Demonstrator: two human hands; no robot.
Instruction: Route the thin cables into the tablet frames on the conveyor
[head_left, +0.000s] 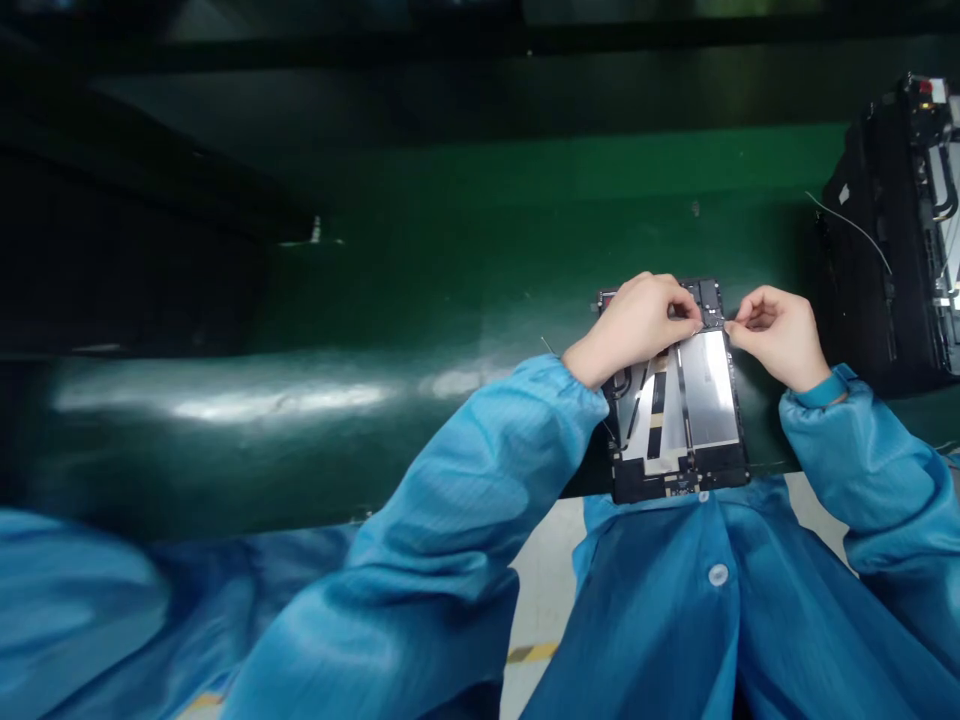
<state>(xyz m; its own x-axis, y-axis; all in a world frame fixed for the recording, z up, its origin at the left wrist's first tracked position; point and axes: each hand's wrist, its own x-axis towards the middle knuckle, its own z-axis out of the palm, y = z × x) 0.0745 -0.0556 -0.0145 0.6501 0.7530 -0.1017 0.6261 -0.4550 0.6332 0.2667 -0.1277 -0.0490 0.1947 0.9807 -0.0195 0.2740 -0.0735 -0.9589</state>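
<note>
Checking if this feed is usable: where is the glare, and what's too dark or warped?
Head view: a glare streak lies across the green bench mat left of the hands; the far left sinks into deep shadow; wide-lens curve bends the mat; the left hand, right hand and opened tablet look reasonably sharp.

No words or numbers can be read here, not on the open tablet (679, 420) and not on the green mat (480, 260).

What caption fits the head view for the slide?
Left hand and right hand work at the top edge of an open tablet on a green mat.
</note>
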